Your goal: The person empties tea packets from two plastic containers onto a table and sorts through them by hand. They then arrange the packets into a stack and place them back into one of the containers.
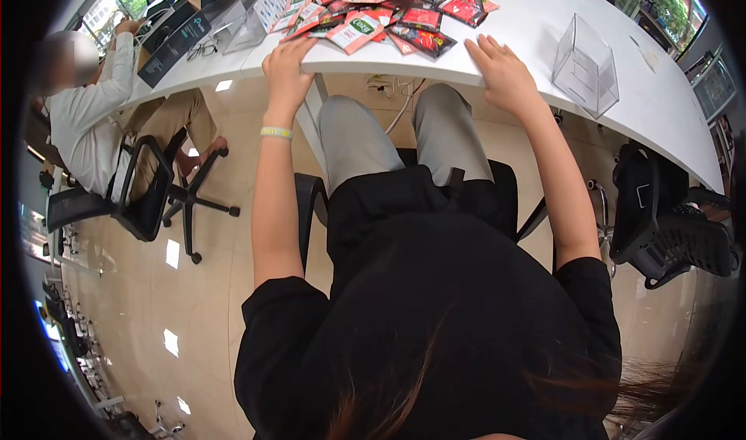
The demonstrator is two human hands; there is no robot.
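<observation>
At your far left, a person in a pale shirt sits at the bench, near a dark box. Next come a pair of glasses and a clear container, both close to the bench edge, so move your left elbow with care on that side.

Your left hand rests on the front edge, fingers loosely bent over the top, with nothing seen in its grasp. Its fingertips lie right by the nearest packets; whether they touch, you cannot tell from this angle.

The packets, mostly red, lie in a loose, overlapping heap between your hands, toward the front of the bench. They look slick and likely to slide, so take from the top, pinch each by a flat edge, and lift rather than drag. The black-and-red one at the front is close to the rim; a sideways nudge could send it over.

Your right hand lies open and empty at the edge, fingers stretched flat, just to the right of the heap. From there a low, flat reach should disturb least.

Farther right, a clear box stands near the edge; swing your forearm inside it rather than across it.
</observation>
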